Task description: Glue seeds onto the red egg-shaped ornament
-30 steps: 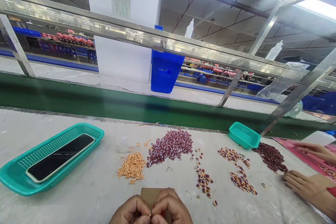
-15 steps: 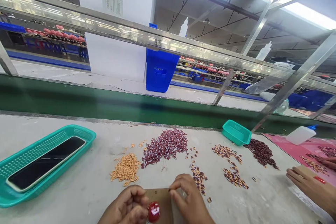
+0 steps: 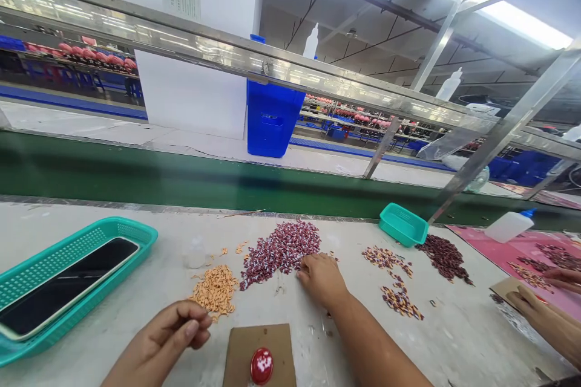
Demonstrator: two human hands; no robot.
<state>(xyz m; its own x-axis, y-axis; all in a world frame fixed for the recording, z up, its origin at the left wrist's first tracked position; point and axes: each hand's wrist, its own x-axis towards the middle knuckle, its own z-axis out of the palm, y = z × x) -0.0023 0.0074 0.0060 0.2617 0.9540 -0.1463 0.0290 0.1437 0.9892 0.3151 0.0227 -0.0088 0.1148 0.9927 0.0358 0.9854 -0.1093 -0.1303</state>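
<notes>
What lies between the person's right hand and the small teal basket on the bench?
In the head view, a loose strip of small speckled maroon-and-cream pieces lies between the right hand and the small teal basket.

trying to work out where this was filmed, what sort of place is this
Most likely a factory workshop doing handwork. A green conveyor belt runs behind the bench, piles of small maroon pieces lie sorted on the bench, and rows of pink items stand at more workstations beyond.
</notes>
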